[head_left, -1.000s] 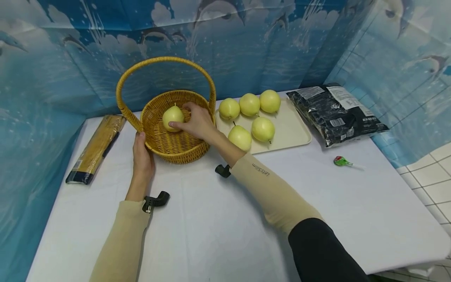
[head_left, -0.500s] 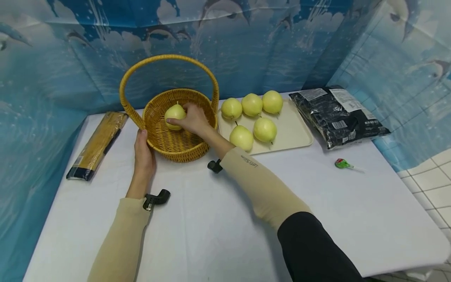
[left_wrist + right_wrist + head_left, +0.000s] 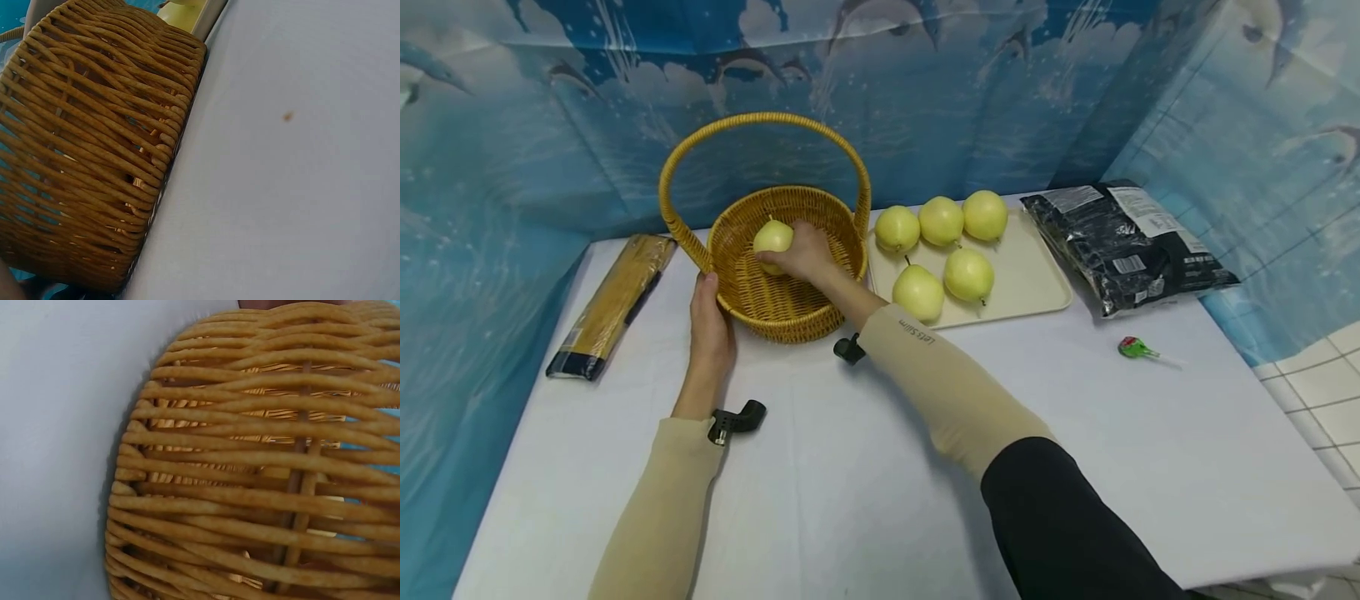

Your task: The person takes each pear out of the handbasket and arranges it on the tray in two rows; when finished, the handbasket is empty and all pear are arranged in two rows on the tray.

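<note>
In the head view a round wicker basket [image 3: 778, 308] with a tall hoop handle stands at the back left of the table. My left hand [image 3: 709, 342] holds its left side near the foot of the handle; most of the fingers are hidden. Inside the basket is one yellow-green pear [image 3: 772, 241]. My right hand [image 3: 808, 252] reaches over the rim and grips this pear, thumb in front. Both wrist views look at the basket's woven outer wall. To its right, several pears [image 3: 968, 276] sit on a cream tray [image 3: 1030, 283].
A long yellow package [image 3: 613, 304] lies left of the basket. Right of the tray is a black plastic bag [image 3: 1131, 246], with a green-wrapped lollipop [image 3: 1138, 348] in front of it. A blue dolphin-print curtain [image 3: 955, 125] hangs behind the white-covered table [image 3: 865, 500].
My right hand has closed more fully round the pear in the basket, and the pear's stem has tilted left. The left hand keeps its place on the basket; the view has shifted slightly.
</note>
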The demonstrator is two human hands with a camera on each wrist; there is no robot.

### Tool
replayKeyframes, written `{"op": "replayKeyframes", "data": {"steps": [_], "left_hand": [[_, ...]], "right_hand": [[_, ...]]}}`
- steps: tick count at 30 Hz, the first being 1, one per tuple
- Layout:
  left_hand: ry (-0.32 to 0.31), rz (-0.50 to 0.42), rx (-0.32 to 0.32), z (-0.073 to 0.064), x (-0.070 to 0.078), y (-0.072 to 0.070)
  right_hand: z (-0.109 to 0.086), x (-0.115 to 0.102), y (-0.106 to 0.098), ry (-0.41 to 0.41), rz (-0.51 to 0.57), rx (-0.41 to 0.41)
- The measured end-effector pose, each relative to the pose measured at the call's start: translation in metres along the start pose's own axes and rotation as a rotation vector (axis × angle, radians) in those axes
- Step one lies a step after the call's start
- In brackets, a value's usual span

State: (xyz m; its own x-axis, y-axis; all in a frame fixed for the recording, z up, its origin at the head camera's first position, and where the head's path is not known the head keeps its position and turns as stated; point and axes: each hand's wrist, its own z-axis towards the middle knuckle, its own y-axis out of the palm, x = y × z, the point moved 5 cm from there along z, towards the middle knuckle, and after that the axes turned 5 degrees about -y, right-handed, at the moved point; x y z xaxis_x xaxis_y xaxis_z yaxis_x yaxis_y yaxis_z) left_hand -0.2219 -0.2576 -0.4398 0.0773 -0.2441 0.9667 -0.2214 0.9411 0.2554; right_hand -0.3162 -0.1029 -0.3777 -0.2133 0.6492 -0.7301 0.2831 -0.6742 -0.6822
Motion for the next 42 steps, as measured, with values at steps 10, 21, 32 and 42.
{"op": "replayKeyframes", "data": {"steps": [10, 21, 32, 42], "left_hand": [[-0.007, 0.004, 0.002, 0.002, -0.001, 0.007], [-0.006, -0.01, 0.021, 0.002, -0.002, 0.0], [0.016, -0.002, 0.012, 0.006, 0.001, -0.002], [-0.017, -0.01, 0.015, 0.001, 0.0, 0.001]], "right_hand": [[-0.001, 0.005, -0.008, 0.034, 0.051, 0.012], [-0.011, -0.006, -0.019, -0.034, 0.04, 0.003], [-0.033, -0.012, -0.029, -0.086, 0.069, 0.038], [-0.058, -0.01, -0.035, -0.143, 0.111, 0.092]]}}
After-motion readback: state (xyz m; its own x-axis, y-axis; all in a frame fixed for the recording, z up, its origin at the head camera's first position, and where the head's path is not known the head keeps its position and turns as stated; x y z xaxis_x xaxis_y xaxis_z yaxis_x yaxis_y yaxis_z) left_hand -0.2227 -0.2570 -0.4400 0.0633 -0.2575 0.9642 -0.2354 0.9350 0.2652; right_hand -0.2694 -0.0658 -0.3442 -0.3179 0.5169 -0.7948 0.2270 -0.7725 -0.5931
